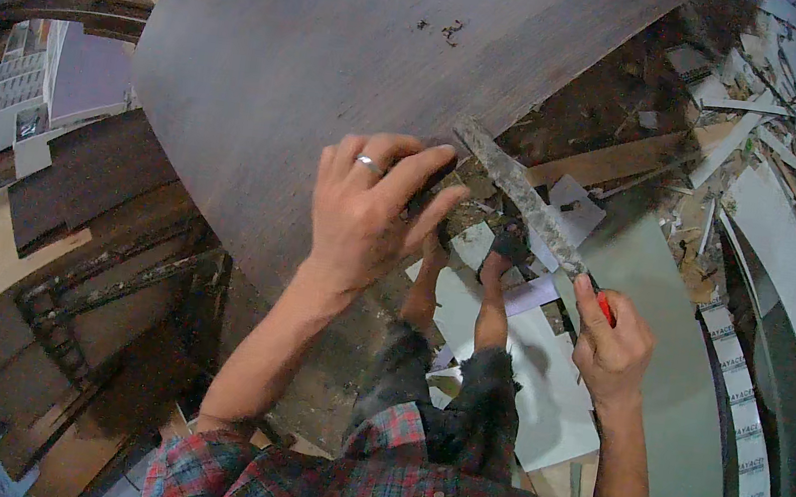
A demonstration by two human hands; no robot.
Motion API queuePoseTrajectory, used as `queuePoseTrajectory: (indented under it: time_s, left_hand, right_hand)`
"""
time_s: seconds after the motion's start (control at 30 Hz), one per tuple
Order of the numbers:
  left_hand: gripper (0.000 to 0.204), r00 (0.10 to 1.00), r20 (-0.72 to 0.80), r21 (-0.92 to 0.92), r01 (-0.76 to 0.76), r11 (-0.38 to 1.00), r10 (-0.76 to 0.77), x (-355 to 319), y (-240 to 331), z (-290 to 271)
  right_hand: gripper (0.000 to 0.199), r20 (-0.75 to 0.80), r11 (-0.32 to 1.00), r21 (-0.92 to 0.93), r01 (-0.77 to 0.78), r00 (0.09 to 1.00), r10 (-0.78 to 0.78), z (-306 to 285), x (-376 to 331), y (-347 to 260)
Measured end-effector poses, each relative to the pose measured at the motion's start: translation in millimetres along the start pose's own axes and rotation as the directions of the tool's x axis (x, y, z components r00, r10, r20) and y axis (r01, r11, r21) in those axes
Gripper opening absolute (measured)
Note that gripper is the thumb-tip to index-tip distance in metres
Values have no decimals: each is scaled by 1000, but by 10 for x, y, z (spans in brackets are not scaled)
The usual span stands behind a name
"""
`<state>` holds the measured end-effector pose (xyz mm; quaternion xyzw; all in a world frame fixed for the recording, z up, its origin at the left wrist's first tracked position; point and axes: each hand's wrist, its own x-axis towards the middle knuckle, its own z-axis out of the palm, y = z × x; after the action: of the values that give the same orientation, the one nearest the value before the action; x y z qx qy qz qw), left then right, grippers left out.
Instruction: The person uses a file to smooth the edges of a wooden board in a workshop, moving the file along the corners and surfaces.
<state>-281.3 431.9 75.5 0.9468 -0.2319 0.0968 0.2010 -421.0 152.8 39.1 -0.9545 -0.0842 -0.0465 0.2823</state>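
My right hand (613,347) is wrapped round the red handle of a long, flat metal file-like tool (525,200). Its grey blade is blotched with whitish dust and slants up and left, the far end close to the edge of a large grey-brown board (293,54). Over the near edge of that board is my left hand (375,190), with a ring on one finger. Its fingers and thumb are curled round something dark, mostly hidden, which I cannot make out. Dark crumbs (452,31) lie on the board's surface.
My legs and feet (509,248) stand among offcuts below the board. A white panel (539,398) lies by them. Broken strips and scraps (766,126) are heaped at the far right. A dark frame (119,302) and stacked boards (97,169) stand at the left.
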Motion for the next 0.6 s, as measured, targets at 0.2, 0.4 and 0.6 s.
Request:
queuePoseTrajectory:
  time_s: [0.2, 0.4, 0.6]
  left_hand:
    - [23, 995, -54, -213, 74, 974, -88, 217, -303, 211]
    - [43, 980, -171, 164, 129, 978, -100, 1065, -1865, 198]
    - [68, 985, 32, 249, 158, 956, -171, 1886, -1890, 331]
  right_hand:
    - [67, 13, 995, -57, 77, 997, -76, 2, 872, 188]
    - [65, 117, 992, -29, 122, 986, -118, -276, 466, 41]
    - [68, 75, 984, -102, 145, 988, -138, -42, 1143, 209]
